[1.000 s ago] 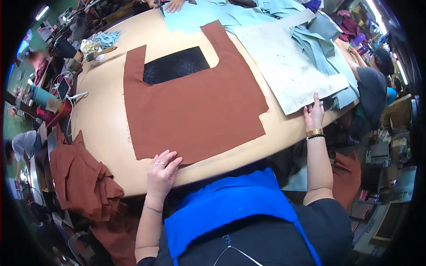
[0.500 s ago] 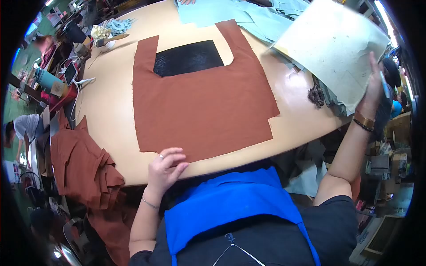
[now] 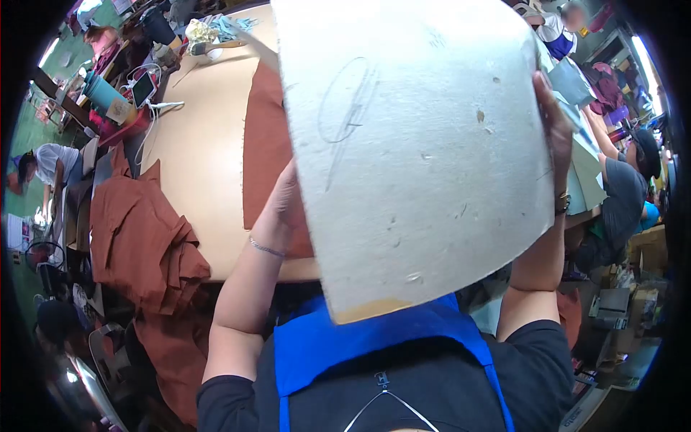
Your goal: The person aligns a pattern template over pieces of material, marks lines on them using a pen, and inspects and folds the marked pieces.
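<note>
Two-handed, best steady the pale board [image 3: 425,158] by opposite edges, raised over rust-brown cloth [image 3: 265,155], with right hand [image 3: 557,133] partly closed on one edge and left hand [image 3: 289,198] half-hidden at the other, its openness and hold impossible to tell.

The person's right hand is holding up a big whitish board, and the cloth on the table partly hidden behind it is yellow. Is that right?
Not quite: the cloth is reddish brown, not yellow, as the head view shows. It is on the table, partly hidden behind the big whitish board that the person's right hand is holding up.
</note>
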### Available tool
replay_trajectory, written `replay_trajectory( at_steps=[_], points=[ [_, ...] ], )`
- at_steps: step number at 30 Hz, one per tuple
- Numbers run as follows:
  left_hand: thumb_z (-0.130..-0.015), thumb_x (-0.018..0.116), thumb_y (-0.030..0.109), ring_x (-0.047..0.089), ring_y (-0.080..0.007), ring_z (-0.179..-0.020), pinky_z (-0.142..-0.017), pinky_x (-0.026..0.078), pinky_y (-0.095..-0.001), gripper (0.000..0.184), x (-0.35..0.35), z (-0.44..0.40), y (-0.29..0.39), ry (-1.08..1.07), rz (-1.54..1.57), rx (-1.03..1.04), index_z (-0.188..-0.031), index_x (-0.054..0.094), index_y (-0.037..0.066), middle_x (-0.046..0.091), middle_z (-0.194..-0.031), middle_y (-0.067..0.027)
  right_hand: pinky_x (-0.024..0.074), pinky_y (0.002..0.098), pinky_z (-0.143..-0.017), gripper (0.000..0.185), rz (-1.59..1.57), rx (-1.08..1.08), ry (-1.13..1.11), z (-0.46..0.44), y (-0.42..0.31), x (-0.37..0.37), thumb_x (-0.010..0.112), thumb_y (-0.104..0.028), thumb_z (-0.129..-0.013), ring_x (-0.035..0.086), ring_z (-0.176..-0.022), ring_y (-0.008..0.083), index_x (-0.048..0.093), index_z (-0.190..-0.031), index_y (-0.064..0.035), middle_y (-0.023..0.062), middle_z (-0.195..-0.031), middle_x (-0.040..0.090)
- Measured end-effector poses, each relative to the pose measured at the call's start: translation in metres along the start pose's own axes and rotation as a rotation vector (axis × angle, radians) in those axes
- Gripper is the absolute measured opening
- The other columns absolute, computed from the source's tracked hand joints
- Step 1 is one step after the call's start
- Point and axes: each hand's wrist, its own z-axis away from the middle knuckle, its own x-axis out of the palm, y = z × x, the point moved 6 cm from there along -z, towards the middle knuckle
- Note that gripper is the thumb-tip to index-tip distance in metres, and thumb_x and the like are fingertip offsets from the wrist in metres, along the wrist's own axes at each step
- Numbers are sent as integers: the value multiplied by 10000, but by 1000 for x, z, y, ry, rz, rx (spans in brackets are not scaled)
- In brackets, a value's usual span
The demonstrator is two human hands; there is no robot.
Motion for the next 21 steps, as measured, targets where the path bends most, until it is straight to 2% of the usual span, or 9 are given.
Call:
replay_trajectory(
  at_steps=[1,3,4,5,7,10,13,16,21],
  points=[
    [-991,542,298,597,-88,-881,-705,528,-245,583,-11,7,6,32,-30,62,-1477,322,63,601,-1182,-58,585,259,-647,339,-64,59,-62,0,9,-4,578,-253,-976,695,-825,131,613,-1199,0,99,-1005,700],
    [-970,581,187,477,-15,-675,-530,409,-150,560,-50,12,17,94,-80,196,-1462,333,86,603,-1075,-3,575,213,-728,499,16,130,-66,4,26,-8,621,-232,-945,681,-868,95,477,-1338,39,124,-1127,667],
    [-959,600,132,417,22,-572,-442,349,-103,560,-70,16,23,128,-108,261,-1454,339,97,604,-1021,25,543,253,-826,491,50,134,-45,4,39,-31,644,-223,-931,654,-963,118,495,-1325,29,105,-1148,658],
    [-955,601,119,534,-12,-675,-554,461,-142,546,-88,26,35,153,-238,323,-1431,339,65,624,-1048,-15,521,265,-863,495,81,157,-47,6,54,-51,663,-206,-916,637,-992,126,500,-1323,24,96,-1156,653],
    [-934,629,104,640,-153,-965,-873,518,-288,567,-111,43,48,417,-397,478,-1417,339,37,633,-1144,-84,499,280,-900,518,154,220,21,18,83,-84,703,-176,-884,619,-1007,132,507,-1322,18,80,-1152,648],
    [-887,670,30,647,-175,-976,-854,529,-299,609,-130,55,55,395,-613,446,-1388,329,-31,647,-1092,-134,494,243,-855,522,383,339,107,40,142,-128,739,-150,-857,612,-928,108,526,-1301,22,44,-1038,665],
    [-864,694,15,642,-145,-905,-793,527,-261,643,-130,54,55,424,-725,377,-1393,336,-60,648,-1014,-121,493,206,-766,515,569,395,20,54,169,-128,757,-133,-844,611,-840,86,538,-1276,43,17,-904,660],
    [-865,702,34,632,-130,-843,-731,519,-245,650,-135,50,59,443,-858,318,-1399,350,-79,636,-937,-97,473,188,-669,506,562,372,146,60,180,-127,775,-108,-826,581,-737,58,552,-1251,52,-10,-816,630],
    [-843,749,120,578,-86,-743,-656,485,-228,638,-142,45,61,553,-1046,306,-1368,447,-81,577,-832,-28,472,202,-619,542,864,374,167,61,179,-129,824,-138,-782,568,-704,59,578,-1229,44,-7,-805,620]
  ],
)
